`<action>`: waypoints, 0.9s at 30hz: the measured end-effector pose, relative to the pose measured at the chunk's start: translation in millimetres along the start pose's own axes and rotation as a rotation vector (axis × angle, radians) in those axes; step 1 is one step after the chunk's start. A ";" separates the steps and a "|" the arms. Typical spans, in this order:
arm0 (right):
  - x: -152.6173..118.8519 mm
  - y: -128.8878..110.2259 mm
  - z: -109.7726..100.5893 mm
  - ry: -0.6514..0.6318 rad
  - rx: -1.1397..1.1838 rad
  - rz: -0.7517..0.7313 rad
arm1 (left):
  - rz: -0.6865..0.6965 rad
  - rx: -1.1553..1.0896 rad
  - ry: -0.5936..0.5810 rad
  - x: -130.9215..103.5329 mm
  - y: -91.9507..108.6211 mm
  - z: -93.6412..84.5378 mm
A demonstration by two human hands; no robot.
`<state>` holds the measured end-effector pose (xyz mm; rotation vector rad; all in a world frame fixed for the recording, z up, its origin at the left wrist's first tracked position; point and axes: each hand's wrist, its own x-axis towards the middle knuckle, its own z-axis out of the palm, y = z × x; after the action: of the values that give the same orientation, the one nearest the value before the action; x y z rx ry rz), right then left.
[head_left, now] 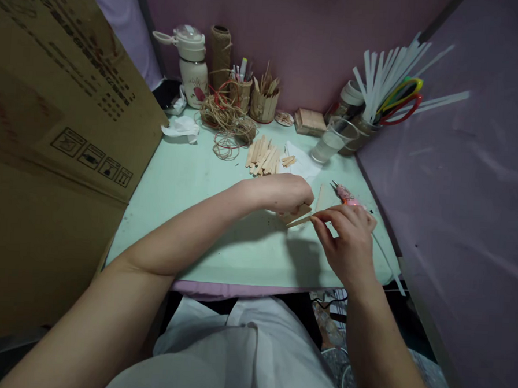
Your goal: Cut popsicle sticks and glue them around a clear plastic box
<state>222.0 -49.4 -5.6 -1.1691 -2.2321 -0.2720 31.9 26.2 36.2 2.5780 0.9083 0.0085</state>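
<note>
My left hand (pixel 291 194) is closed over a small wooden piece (pixel 301 211) near the middle right of the table; its fingertips are mostly hidden under the hand. Between the thumb and fingers of my right hand (pixel 346 233) is pinched the end of a thin wooden stick (pixel 298 221), which points left toward the wooden piece. Just beyond my right hand lies a pink glue gun (pixel 346 195), its nozzle toward the upper left. A pale strip of wood (pixel 320 196) rests on the table between the hands and the glue gun.
Behind my left hand lie a pile of craft sticks (pixel 264 157) and a white paper (pixel 302 161). Farther back are tangled twine (pixel 224 114), a white bottle (pixel 193 75) and a clear cup (pixel 329 144). White glue sticks (pixel 380 79) stand at right. A cardboard box (pixel 61 149) borders the left.
</note>
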 end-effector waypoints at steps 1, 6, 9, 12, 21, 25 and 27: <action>0.0 0.2 0.1 0.003 0.001 -0.001 | -0.006 0.004 0.000 -0.1 0.3 0.0; 0.1 1.0 -0.2 -0.001 -0.008 -0.004 | -0.002 0.009 0.005 0.0 0.2 0.7; 0.3 1.2 0.0 -0.001 -0.011 -0.007 | -0.005 0.010 0.004 0.4 0.0 0.8; 0.4 1.9 1.0 0.006 -0.016 -0.005 | -0.015 0.005 -0.008 0.3 0.9 0.1; 0.6 3.5 3.9 0.055 -0.052 -0.006 | -0.009 -0.014 -0.012 0.2 1.9 -1.3; 0.2 3.1 5.4 0.076 -0.071 0.001 | -0.020 -0.015 -0.022 0.0 2.9 -1.7; 0.2 2.8 6.0 0.081 -0.071 0.012 | -0.023 -0.009 -0.021 -0.1 3.2 -1.6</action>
<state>221.7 -45.0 -10.5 -1.1872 -2.1599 -0.3895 33.6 24.5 38.9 2.5547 0.9278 -0.0209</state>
